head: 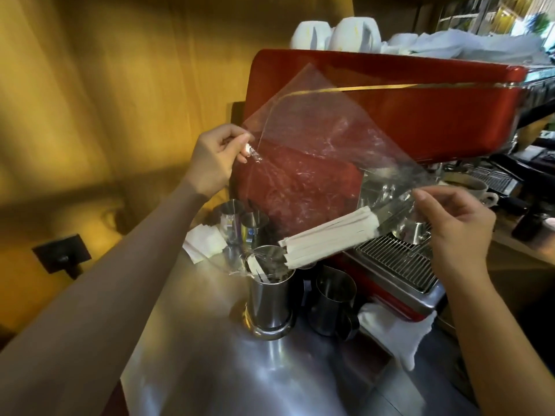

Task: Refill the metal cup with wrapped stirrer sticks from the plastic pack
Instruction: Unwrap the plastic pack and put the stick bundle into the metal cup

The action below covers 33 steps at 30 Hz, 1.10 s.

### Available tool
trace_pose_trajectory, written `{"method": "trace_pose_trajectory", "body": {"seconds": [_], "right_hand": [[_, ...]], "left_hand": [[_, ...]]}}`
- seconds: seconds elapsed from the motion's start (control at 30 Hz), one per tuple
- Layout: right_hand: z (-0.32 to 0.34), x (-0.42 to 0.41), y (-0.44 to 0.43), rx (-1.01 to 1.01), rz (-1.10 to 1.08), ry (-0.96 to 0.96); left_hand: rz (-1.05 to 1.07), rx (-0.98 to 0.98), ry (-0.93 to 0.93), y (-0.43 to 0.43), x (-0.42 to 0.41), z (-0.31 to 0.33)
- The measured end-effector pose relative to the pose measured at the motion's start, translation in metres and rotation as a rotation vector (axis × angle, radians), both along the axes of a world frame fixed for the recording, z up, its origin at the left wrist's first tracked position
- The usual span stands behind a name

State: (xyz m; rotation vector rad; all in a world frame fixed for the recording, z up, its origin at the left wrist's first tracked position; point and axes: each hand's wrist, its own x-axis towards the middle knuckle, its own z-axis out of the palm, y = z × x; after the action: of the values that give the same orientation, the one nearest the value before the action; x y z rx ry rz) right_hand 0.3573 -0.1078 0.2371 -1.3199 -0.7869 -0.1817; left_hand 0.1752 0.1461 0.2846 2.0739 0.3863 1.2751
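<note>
A clear plastic pack [315, 139] hangs tilted in the air, stretched between both hands. My left hand [214, 162] pinches its upper left edge. My right hand [456, 223] grips its lower right edge. A bundle of white wrapped stirrer sticks [327, 237] lies inside the pack, slanting down to the left toward the pack's low corner. That corner sits over the mouth of the tall metal cup [270, 298], which stands on the steel counter. A few white sticks show inside the cup.
A red espresso machine [420, 115] with a drip grate [399, 259] stands behind, white cups [354, 33] on top. A steel milk pitcher [333, 304] stands right of the cup, two small steel cups [240, 220] behind, white napkins [204, 241] at left, a white cloth [399, 334] at right.
</note>
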Motion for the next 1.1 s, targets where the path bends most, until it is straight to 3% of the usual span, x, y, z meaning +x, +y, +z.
{"method": "trace_pose_trajectory", "body": {"seconds": [0.27,0.4,0.7,1.0,1.1], "right_hand": [[0.01,-0.004,0.023,0.0,0.015,-0.038],[0.005,-0.008,0.031,0.085,0.127,0.098],[-0.049,-0.032,0.057,-0.298,0.341,0.212],[-0.071,-0.033,0.079,-0.299,0.326,0.229],[-0.074,-0.035,0.085,-0.291,0.317,0.231]], "left_hand": [[0.041,-0.167,-0.027,0.016,-0.012,-0.021],[0.019,-0.172,-0.092,0.022,-0.027,-0.034],[0.1,-0.338,-0.11,0.035,-0.042,-0.057],[0.063,-0.511,-0.022,0.029,-0.063,-0.079],[0.082,-0.484,0.045,0.031,-0.071,-0.09]]}}
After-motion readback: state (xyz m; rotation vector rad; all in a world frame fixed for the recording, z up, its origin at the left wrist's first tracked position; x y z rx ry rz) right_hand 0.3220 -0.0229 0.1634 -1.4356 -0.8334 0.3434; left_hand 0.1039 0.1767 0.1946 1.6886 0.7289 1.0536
